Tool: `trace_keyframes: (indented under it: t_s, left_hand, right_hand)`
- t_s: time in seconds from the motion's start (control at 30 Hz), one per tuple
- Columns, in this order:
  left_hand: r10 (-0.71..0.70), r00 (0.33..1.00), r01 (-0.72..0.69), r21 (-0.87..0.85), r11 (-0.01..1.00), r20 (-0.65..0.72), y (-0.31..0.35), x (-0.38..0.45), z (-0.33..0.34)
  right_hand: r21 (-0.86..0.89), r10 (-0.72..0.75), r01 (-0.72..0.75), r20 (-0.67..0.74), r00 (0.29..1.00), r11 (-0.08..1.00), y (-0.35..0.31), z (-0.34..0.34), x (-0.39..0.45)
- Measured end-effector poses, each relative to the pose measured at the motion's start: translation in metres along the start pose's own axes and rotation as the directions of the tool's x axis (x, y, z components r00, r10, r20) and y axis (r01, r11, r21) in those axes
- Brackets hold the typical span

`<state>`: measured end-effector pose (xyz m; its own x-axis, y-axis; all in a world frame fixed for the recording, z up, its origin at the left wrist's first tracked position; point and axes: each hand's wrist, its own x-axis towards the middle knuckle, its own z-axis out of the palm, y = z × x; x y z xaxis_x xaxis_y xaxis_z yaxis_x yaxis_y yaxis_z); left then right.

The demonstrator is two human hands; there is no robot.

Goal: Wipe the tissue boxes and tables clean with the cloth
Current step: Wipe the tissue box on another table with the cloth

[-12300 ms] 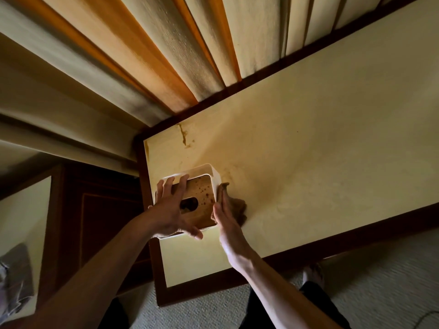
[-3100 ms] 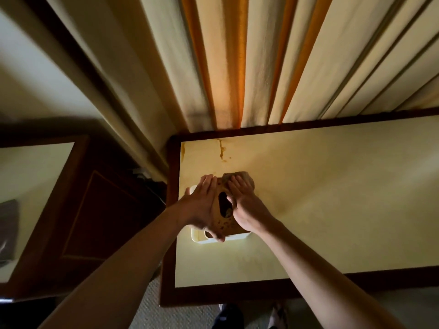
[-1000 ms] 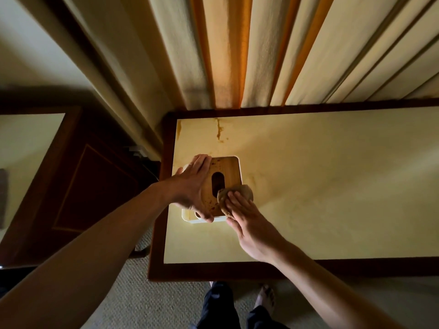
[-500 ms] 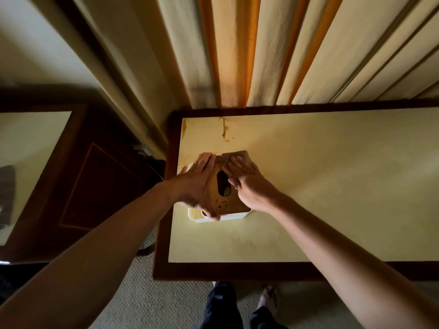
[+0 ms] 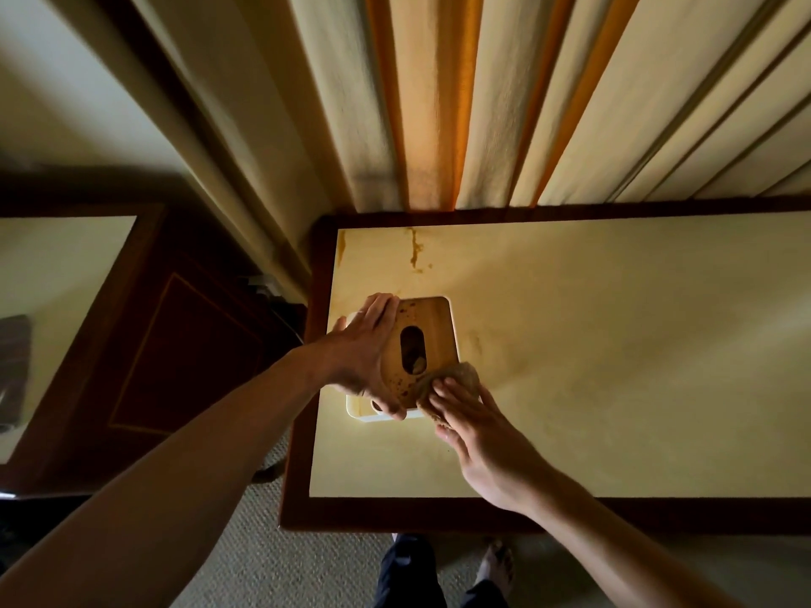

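Here, in the single head view, we look down on a cream-topped rectangular bench [image 5: 614, 366] with a dark wooden border, standing against pale pleated curtains [image 5: 504, 103] with orange stripes. The task's thing, a white plastic tissue box [image 5: 432, 326] with a brown wooden lid and an oval slot, stands on the bench near its far left corner. The left hand [image 5: 364, 357] lies flat over the left half of the lid, its fingers [image 5: 379, 311] straight and close together, the thumb reaching down the near edge; we judge that it steadies the box. The right hand [image 5: 478, 432] presses a small crumpled tan cloth [image 5: 456, 379] against the lid's near right corner, its fingers [image 5: 443, 394] extended and slightly spread on top of the cloth, not curled round it.

Dark speckles show on the lid's near part, beside the cloth, and a brown streaked stain [image 5: 416, 252] marks the bench top near the far edge. A second cream-topped bench [image 5: 57, 274] stands well apart at the left.

To wipe well, we would keep the left hand bearing down so the box cannot slide, pass the cloth with firm even pressure over the speckled area, avoid pushing it into the slot, and then shift the left hand to expose the covered half.
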<state>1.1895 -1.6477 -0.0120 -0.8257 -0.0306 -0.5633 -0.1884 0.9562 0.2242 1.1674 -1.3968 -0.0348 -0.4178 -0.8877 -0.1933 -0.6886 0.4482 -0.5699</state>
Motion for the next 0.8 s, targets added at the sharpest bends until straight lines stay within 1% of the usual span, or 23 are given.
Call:
trace_keyframes:
  t_s: [0.07, 0.13, 0.17, 0.2, 0.27, 0.33, 0.43, 0.57, 0.67, 0.73, 0.8]
  left_hand:
    - [-0.003, 1.000, 0.003, 0.012, 1.000, -0.024, -0.001, 0.000, 0.001]
    - [-0.008, 0.999, 0.009, 0.019, 1.000, -0.043, 0.000, -0.001, 0.003]
    - [-0.018, 0.999, 0.018, 0.015, 1.000, -0.046, 0.000, -0.001, 0.006]
    - [-0.031, 0.998, 0.032, 0.002, 0.999, -0.054, 0.000, -0.001, 0.008]
    - [-0.080, 0.991, 0.073, -0.073, 0.995, -0.105, 0.001, -0.001, 0.015]
    - [-0.168, 0.974, 0.143, -0.164, 0.976, -0.154, 0.003, -0.004, 0.020]
    - [-0.332, 0.915, 0.270, -0.264, 0.926, -0.228, 0.015, -0.010, 0.028]
    - [-0.546, 0.780, 0.385, -0.452, 0.804, -0.306, 0.045, -0.014, 0.039]
    - [-0.696, 0.662, 0.454, -0.590, 0.668, -0.278, 0.071, -0.012, 0.043]
    - [-0.777, 0.582, 0.488, -0.661, 0.570, -0.240, 0.086, -0.009, 0.043]
    - [-0.826, 0.531, 0.514, -0.703, 0.493, -0.191, 0.099, -0.007, 0.040]
  right_hand:
    - [0.114, 0.006, -0.011, 0.042, 0.999, 0.993, -0.003, -0.010, 0.001]
    - [0.312, 0.078, -0.093, 0.058, 0.995, 0.946, -0.009, -0.025, -0.001]
    - [0.418, 0.126, -0.125, 0.026, 0.992, 0.900, -0.010, -0.031, -0.002]
    - [0.513, 0.182, -0.138, -0.035, 0.983, 0.847, -0.010, -0.037, -0.001]
    - [0.614, 0.278, -0.109, -0.188, 0.942, 0.782, -0.003, -0.045, 0.004]
    - [0.701, 0.378, -0.102, -0.250, 0.891, 0.705, 0.006, -0.049, 0.009]
    - [0.740, 0.447, -0.118, -0.263, 0.855, 0.662, 0.014, -0.055, 0.015]
    - [0.657, 0.519, -0.200, -0.335, 0.787, 0.727, 0.023, -0.057, 0.024]
    - [0.624, 0.566, -0.300, -0.282, 0.775, 0.722, 0.022, -0.059, 0.028]
    - [0.593, 0.569, -0.327, -0.280, 0.773, 0.736, 0.023, -0.058, 0.029]
    - [0.561, 0.551, -0.321, -0.306, 0.776, 0.763, 0.024, -0.059, 0.029]
